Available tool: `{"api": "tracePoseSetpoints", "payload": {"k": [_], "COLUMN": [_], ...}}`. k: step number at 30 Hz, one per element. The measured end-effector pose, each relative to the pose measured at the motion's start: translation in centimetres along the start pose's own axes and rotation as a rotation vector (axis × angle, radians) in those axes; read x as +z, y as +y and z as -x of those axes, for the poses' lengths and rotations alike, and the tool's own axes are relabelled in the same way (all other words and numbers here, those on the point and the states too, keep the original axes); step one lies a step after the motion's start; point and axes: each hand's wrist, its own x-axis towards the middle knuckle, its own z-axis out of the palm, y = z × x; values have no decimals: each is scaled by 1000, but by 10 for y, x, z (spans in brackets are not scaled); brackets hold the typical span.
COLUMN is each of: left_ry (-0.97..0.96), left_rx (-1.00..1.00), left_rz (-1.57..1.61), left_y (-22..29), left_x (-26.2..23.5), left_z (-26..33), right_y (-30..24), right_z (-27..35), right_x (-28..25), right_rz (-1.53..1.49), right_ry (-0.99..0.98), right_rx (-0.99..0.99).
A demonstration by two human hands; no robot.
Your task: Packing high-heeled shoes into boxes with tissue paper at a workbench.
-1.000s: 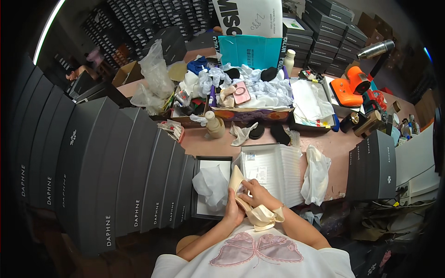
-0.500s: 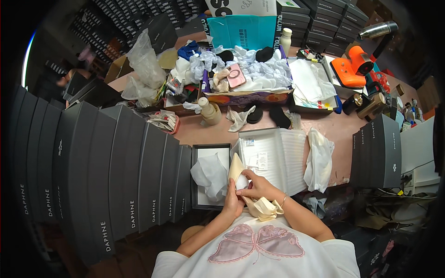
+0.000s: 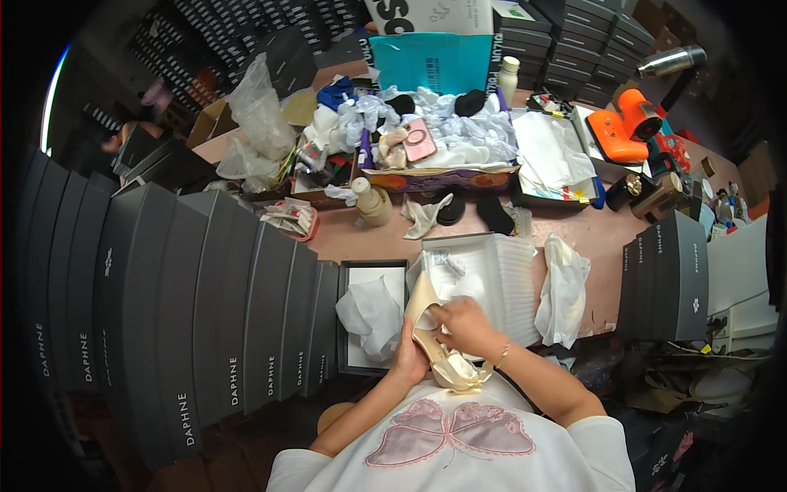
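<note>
**Right hand dipped into the shoe's opening**

Just beyond the shirt front (image 3: 447, 476), a cream shoe (image 3: 421, 297) is held, toe pointed away, by the left hand (image 3: 410, 357), which is wrapped round its side. The curled fingers of the right hand (image 3: 469, 328) are bent into the opening; whether anything is pinched there cannot be told. Half a second ago a white wad was seen in that opening; now little of it is shown, so it has perhaps been removed, and the inside is apparently being worked on. To the left, white tissue (image 3: 366, 316) is held in a black box (image 3: 361, 358). Farther forward, a blurred white patch (image 3: 469, 286) is seen in the white-lined box (image 3: 484, 252). Behind, the worktop (image 3: 336, 238) is crowded by a filled carton (image 3: 434, 179).
</note>
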Motion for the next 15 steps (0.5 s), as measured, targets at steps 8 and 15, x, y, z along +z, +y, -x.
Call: {"api": "tracePoseSetpoints", "payload": {"k": [8, 15], "left_ry": [31, 117], "left_rx": [-13, 24], "left_rz": [-22, 0], "left_y": [-8, -7], "left_x": [4, -23], "left_z": [2, -9], "right_y": [11, 29], "right_z": [10, 33], "right_x": [23, -7], "right_rz": [152, -39], "right_ry": [65, 289], "right_rx": [-128, 252]}}
